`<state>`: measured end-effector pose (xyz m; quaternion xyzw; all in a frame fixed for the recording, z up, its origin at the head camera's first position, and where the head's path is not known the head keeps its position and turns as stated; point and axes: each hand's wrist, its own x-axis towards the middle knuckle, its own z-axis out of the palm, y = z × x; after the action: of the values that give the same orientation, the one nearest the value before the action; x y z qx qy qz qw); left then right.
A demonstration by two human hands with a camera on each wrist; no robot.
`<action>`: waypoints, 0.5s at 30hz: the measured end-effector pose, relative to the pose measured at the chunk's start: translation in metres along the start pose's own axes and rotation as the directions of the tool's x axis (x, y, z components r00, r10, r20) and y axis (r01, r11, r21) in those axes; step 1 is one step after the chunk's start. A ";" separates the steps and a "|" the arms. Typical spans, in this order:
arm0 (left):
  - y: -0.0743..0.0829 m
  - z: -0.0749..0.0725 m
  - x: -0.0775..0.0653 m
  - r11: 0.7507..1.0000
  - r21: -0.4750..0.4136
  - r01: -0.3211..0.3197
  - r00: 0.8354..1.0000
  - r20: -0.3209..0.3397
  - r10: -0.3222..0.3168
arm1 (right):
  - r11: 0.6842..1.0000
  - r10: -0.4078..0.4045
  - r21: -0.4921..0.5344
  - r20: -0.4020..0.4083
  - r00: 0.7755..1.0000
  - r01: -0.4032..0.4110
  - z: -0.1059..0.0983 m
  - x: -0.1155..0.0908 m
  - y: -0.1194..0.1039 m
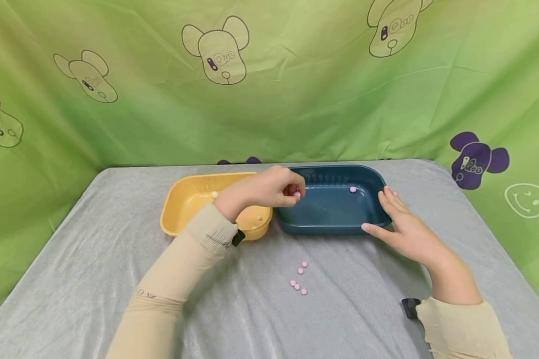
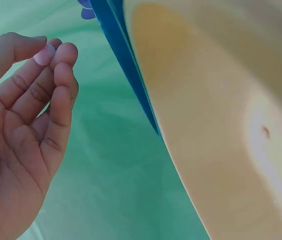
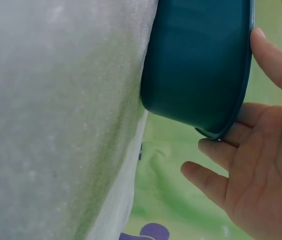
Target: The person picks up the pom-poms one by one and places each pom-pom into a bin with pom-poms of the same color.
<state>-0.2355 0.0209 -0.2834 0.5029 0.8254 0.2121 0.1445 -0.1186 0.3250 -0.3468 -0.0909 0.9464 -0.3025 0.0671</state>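
My left hand [image 1: 274, 187] pinches a small round pink tablet-like piece [image 2: 44, 54] between thumb and fingertips. It is above the gap between the yellow basin [image 1: 172, 212] and the dark blue basin [image 1: 328, 230]. My right hand [image 1: 406, 229] touches the blue basin's right end, its fingers fairly straight and spread along the rim. Inside the blue basin lies one pink piece [image 1: 353, 189]. A pale round piece [image 1: 214, 195] and a smaller yellowish one [image 1: 259, 218] lie in the yellow basin, partly hidden by my left arm.
Several loose pink pieces [image 1: 297, 286] lie on the grey cloth-covered table [image 1: 247, 309] in front of the basins. Behind the table hangs a green curtain [image 1: 278, 114] printed with cartoon heads. Both basins stand side by side near the back edge.
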 end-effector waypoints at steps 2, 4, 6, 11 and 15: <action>0.001 -0.002 0.004 1.000 -0.005 -0.002 1.000 0.001 0.002 | 1.000 0.000 -0.001 0.000 1.000 0.000 0.000 0.000 0.000; 0.002 -0.003 0.007 1.000 -0.002 -0.001 1.000 -0.001 0.001 | 1.000 0.001 -0.002 0.001 1.000 -0.001 0.000 0.000 0.000; 0.002 -0.003 0.009 1.000 -0.001 0.003 1.000 0.001 -0.003 | 1.000 0.003 -0.004 0.002 1.000 -0.003 -0.001 0.000 0.000; 0.002 -0.004 0.014 1.000 0.006 0.017 1.000 0.019 -0.017 | 1.000 0.008 -0.008 0.006 1.000 -0.008 -0.001 0.000 0.000; 0.001 -0.005 0.019 1.000 0.022 0.016 1.000 0.024 -0.017 | 1.000 0.006 -0.010 0.007 1.000 -0.006 -0.001 0.000 0.000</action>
<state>-0.2460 0.0375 -0.2793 0.5001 0.8299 0.1961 0.1507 -0.1188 0.3254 -0.3458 -0.0891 0.9480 -0.2974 0.0707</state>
